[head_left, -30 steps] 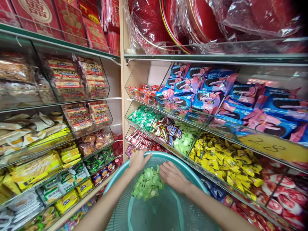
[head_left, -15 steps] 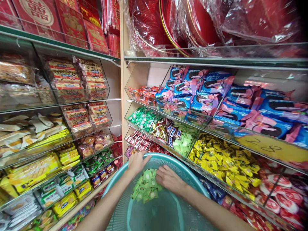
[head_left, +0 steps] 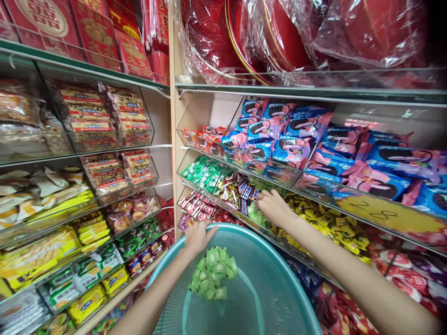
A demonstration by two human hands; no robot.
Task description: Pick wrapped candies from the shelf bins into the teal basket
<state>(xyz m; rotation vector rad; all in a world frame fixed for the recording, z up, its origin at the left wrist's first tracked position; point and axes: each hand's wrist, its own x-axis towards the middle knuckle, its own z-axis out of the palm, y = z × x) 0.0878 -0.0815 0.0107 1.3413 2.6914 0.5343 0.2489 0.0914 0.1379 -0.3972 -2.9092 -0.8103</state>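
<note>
My left hand (head_left: 197, 239) grips the far-left rim of a teal plastic basket (head_left: 256, 230), fingers over the edge. Inside the basket lies a small heap of green-wrapped candies (head_left: 213, 274), apart from both hands. My right hand (head_left: 274, 208) reaches over the far rim into a shelf bin of the same kind of green candies (head_left: 257, 215). Its fingers are bent downward and a little apart, touching the candies; the fingertips are partly hidden. Just left of it are Snickers bars (head_left: 244, 190), and yellow-wrapped candies (head_left: 324, 223) lie to its right, partly behind my forearm.
Clear-fronted shelves hold blue cookie packs (head_left: 293, 151) above the right hand and green-and-white candies (head_left: 204, 172) to the left. A yellow price sign (head_left: 384, 209) hangs at the right. Wafer and biscuit packs (head_left: 45, 246) fill the left shelves. Red plastic-wrapped items (head_left: 289, 37) sit on top.
My right hand has lifted from the candies in the basket and moved up and right into the green candy bin. My left hand stays on the rim. The view has shifted slightly.
</note>
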